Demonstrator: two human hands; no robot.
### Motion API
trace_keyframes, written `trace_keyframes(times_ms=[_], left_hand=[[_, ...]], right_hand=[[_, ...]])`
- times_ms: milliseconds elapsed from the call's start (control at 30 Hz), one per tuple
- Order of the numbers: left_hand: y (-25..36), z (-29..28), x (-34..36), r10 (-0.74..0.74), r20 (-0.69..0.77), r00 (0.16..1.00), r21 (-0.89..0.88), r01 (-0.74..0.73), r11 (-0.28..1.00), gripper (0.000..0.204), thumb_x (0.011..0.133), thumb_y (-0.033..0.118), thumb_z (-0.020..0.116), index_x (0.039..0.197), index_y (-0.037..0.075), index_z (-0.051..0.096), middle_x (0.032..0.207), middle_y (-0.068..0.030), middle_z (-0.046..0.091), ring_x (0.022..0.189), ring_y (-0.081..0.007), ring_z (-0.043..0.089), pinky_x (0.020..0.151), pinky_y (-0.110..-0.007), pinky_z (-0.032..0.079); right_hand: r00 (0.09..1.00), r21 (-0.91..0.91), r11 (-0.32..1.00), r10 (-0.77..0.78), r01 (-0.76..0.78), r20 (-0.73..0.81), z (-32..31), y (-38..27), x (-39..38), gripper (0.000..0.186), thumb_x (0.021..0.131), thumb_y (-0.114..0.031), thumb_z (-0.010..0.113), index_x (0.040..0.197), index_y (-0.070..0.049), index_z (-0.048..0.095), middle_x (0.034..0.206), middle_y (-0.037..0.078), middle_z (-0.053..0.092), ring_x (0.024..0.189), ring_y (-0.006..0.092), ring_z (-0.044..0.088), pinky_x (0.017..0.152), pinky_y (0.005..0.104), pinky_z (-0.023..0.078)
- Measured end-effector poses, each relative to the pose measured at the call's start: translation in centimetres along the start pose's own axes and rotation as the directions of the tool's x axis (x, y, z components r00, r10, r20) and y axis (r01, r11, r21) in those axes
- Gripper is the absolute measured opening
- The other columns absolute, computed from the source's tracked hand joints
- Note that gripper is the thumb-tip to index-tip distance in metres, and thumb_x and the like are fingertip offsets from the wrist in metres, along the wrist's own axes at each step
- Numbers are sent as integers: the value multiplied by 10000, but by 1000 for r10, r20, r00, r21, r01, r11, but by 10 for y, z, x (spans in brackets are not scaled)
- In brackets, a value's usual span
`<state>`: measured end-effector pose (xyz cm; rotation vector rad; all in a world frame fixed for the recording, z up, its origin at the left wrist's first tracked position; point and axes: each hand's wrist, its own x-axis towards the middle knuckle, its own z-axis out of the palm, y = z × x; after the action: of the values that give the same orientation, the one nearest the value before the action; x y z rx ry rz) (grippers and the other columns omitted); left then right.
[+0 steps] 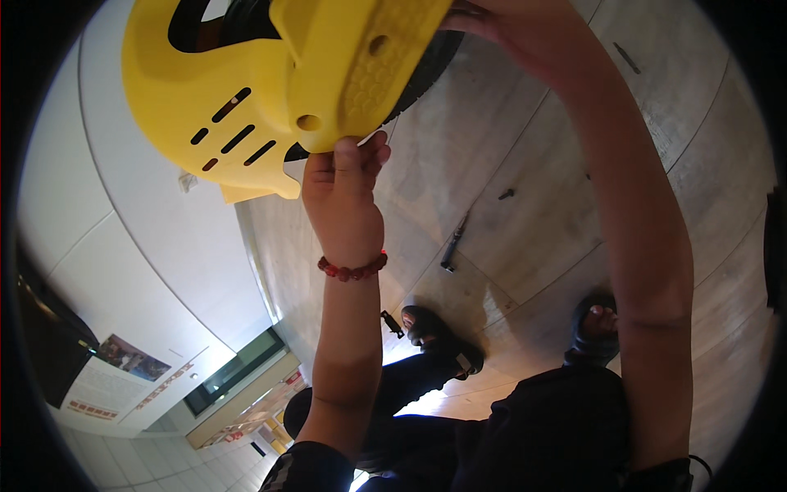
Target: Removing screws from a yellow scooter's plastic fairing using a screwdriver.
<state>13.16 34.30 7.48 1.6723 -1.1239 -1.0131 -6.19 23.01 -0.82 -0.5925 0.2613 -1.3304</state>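
Observation:
A large yellow plastic cover (246,74) with slots and round holes fills the top of the head view, tilted. Behind its right edge shows part of a black wheel with a knobbed tyre (430,74). Around the cover's lower end, my left hand (348,176) is closed, thumb in front and fingers curled at the rim; a red bead bracelet circles that wrist. At the upper right, my right hand (512,29) grips the cover's right edge beside the tyre. Its fingertips are partly hidden behind the cover and cut off by the picture's top.
On the tiled floor below lie a dark screwdriver-like tool (453,244), a small black bolt (506,194) and a thin metal piece (627,57). My sandalled feet (422,328) stand nearby. A white panel (139,238) rises at the left, with a printed sheet (106,385) on it.

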Motion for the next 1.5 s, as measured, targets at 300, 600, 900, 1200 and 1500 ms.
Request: trace_keyframes(times_ms=[300, 600, 900, 1200, 1500], left_hand=[[5, -1, 8, -45, -78, 996, 8, 45, 999, 375, 997, 320, 473, 1124, -27, 536, 1076, -133, 619, 993, -241, 624, 866, -346, 511], [5, -4, 11, -33, -70, 997, 65, 37, 997, 357, 999, 326, 467, 1064, -18, 535, 1029, -128, 619, 962, -236, 632, 861, -350, 518], [4, -3, 10, -52, -104, 993, 64, 59, 996, 353, 1017, 308, 416, 1116, -18, 507, 1048, -119, 611, 958, -234, 630, 848, -342, 513], [6, -2, 9, -100, -111, 989, 16, 102, 995, 332, 1030, 287, 368, 1168, 20, 509, 1099, -93, 618, 961, -218, 623, 845, -334, 510], [6, -9, 9, -96, -57, 994, -5, 96, 995, 308, 1024, 275, 399, 1168, 28, 514, 1083, -92, 631, 943, -216, 640, 821, -327, 525]], right_hand=[[993, -1, 994, -113, 113, 43, 16, 1, 16, 376, 937, -130, 576, 1271, 0, 460, 1165, 118, 587, 1047, 218, 596, 860, 345, 526], [996, -52, 994, -93, 93, 2, 15, -16, -2, 386, 932, -126, 581, 1278, -2, 464, 1218, 134, 581, 1103, 264, 574, 923, 408, 493], [991, -32, 997, 73, -77, -115, 23, -21, 5, 413, 909, -147, 624, 1261, 13, 479, 1192, 147, 596, 1087, 257, 580, 924, 396, 493], [959, -236, 968, -146, 88, -242, 19, -1, 15, 629, 797, -286, 764, 1231, 60, 468, 1165, 194, 608, 1105, 271, 589, 970, 371, 456], [971, -28, 999, -33, 27, -238, 15, -15, 15, 574, 919, -341, 612, 1312, 10, 385, 1204, 117, 563, 1129, 224, 556, 987, 402, 428]])
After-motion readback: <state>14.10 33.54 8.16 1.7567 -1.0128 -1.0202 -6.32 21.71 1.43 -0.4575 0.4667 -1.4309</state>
